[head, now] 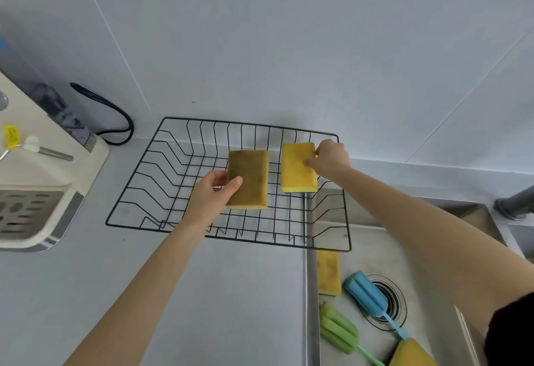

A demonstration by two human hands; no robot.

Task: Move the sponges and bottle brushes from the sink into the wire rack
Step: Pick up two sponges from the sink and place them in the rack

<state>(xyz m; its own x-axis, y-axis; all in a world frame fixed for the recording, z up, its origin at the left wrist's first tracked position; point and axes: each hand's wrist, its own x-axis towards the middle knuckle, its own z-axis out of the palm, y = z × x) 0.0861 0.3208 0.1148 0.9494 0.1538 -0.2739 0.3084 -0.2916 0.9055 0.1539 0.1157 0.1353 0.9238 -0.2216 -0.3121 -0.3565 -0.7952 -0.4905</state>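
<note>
A: Sponges, two up over the black wire rack (138, 183). Left hand (212, 195) grips the brownish scuffed-face sponge (248, 183), thumb on top, fingers under its left edge. Right hand (329, 157) pinches the clean yellow sponge (297, 169) at its right edge, fingertips closed on it.

B: Shapes?

A: Both flat rectangular blocks, soft foam, yellow sides. Rack is thin bent wire, open grid, right end overhanging the steel sink (361, 238).

B: Still in the sink?

A: Third sponge (329, 273) against the left wall, blue bottle brush (367, 293) over the drain, green bottle brush (338, 328) near it, fourth sponge (410, 354) at the bottom edge.

B: Room?

A: Rack's left half bare. Smooth grey counter (231, 293) open in front.
</note>
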